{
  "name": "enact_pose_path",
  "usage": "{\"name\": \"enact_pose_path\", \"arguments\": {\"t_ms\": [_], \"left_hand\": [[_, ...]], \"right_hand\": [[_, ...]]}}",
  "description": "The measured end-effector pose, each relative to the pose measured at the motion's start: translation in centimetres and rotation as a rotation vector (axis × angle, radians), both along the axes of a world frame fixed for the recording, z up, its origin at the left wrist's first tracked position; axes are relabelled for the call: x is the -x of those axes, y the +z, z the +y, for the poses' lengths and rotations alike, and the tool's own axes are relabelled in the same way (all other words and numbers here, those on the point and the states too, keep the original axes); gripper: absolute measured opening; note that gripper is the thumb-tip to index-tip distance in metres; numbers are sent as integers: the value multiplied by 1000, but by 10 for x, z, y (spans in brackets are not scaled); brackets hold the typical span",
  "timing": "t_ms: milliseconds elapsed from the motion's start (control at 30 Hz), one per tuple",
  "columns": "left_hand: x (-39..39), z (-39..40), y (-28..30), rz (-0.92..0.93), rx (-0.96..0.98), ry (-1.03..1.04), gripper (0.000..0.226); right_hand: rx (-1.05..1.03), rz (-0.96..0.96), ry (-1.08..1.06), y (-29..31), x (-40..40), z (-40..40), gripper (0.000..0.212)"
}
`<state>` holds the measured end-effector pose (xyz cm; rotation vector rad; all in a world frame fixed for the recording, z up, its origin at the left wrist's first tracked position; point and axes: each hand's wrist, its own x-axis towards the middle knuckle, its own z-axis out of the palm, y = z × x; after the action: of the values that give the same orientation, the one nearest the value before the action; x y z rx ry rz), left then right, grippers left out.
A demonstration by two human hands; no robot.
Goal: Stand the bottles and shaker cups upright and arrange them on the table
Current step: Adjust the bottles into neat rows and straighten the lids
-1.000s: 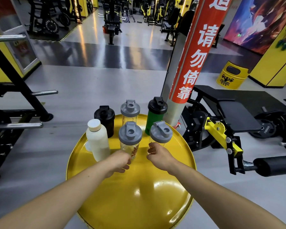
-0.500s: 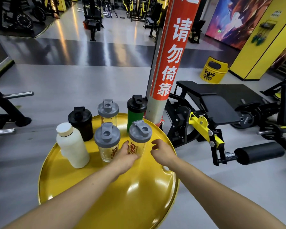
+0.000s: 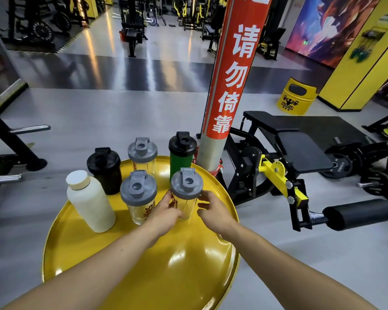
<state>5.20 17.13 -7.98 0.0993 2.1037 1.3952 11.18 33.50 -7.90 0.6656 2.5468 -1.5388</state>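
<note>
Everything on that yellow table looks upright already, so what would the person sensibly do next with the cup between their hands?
Probably nudge the clear shaker cup a little to line it up with the other front cup, then let go. Both the left hand and right hand are cupped around it, and all six containers on the yellow table already stand upright.

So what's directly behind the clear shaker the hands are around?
Behind the front-right clear shaker stands the green shaker, black lid on, upright. Its lower body is covered by the clear shaker's grey lid, so its base is hidden.
</note>
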Motion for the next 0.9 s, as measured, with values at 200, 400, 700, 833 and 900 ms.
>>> {"name": "enact_pose_path", "arguments": {"t_ms": [200, 400, 700, 833, 900], "left_hand": [[-3, 4, 1, 20, 3, 12, 84], [-3, 4, -2, 36, -3, 10, 80], [-3, 4, -3, 30, -4, 9, 82], [-3, 5, -2, 31, -13, 12, 82], [-1, 6, 1, 27, -17, 60, 77]], "right_hand": [[-12, 9, 8, 2, 4, 5, 64], [-27, 14, 20, 1, 6, 6, 65], [-34, 16, 28, -1, 5, 6, 65], [-27, 10, 36, -2, 6, 9, 66], [-38, 0, 41, -1, 8, 13, 67]]}}
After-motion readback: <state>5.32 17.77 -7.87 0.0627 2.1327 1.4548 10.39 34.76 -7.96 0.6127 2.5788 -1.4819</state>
